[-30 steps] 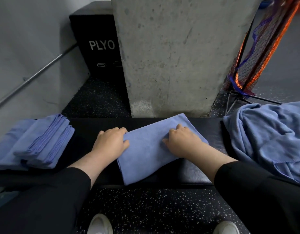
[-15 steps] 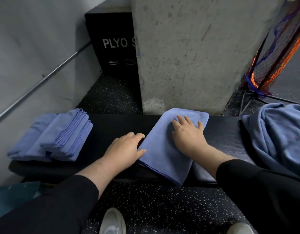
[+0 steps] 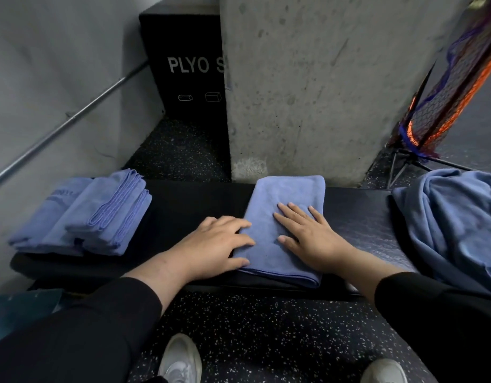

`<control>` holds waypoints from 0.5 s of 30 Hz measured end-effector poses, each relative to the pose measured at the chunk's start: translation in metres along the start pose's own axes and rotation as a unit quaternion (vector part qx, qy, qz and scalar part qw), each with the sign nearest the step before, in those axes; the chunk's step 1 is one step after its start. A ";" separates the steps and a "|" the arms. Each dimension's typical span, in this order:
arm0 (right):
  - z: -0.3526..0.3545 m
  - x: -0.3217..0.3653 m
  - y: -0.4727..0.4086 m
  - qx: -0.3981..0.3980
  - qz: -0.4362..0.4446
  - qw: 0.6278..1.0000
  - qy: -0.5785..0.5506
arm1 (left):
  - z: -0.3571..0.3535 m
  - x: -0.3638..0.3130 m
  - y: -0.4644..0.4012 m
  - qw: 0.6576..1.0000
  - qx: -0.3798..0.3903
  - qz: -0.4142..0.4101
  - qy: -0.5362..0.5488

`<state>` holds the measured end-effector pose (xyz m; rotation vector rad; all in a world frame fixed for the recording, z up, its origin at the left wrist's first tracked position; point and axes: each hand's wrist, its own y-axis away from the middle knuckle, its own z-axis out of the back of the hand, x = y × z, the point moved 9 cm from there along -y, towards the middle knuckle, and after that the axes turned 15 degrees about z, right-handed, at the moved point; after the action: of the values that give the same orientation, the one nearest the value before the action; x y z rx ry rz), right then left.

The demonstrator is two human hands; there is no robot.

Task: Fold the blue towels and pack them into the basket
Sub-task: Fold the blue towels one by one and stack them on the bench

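Observation:
A folded blue towel (image 3: 287, 194) lies across the black bench (image 3: 183, 205) in front of me. My right hand (image 3: 310, 234) presses flat on its top with fingers spread. My left hand (image 3: 219, 244) rests at the towel's left edge, fingers straight and lying over that edge. A stack of folded blue towels (image 3: 87, 217) sits at the bench's left end. A heap of unfolded blue towels (image 3: 457, 222) lies at the right end. No basket is in view.
A concrete pillar (image 3: 321, 78) rises just behind the bench. A black plyo box (image 3: 186, 59) stands behind it on the left. A wall rail (image 3: 67, 120) runs along the left wall. An orange and blue net on a stand (image 3: 449, 89) is at the right. My shoes (image 3: 180, 360) are below.
The towel has turned from slanted to nearly square with the bench. My right hand has opened flat on top of it, and my left hand has moved onto its left edge.

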<state>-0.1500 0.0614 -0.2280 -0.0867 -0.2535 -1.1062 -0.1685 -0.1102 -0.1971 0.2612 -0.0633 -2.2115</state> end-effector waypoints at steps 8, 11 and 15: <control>0.023 0.046 0.058 -0.098 0.146 0.984 0.012 | -0.001 -0.010 0.008 0.999 -0.024 -0.043 -0.003; 0.011 0.045 0.076 -0.064 0.158 0.985 0.004 | 0.001 -0.020 0.011 0.999 -0.021 -0.044 0.000; 0.013 0.041 0.081 -0.074 0.135 0.988 -0.023 | 0.002 -0.035 0.015 0.999 -0.016 -0.048 0.002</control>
<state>-0.0627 0.0649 -0.2005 -0.2715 -0.1941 -0.8523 -0.1367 -0.0914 -0.1878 0.2555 -0.0135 -2.3057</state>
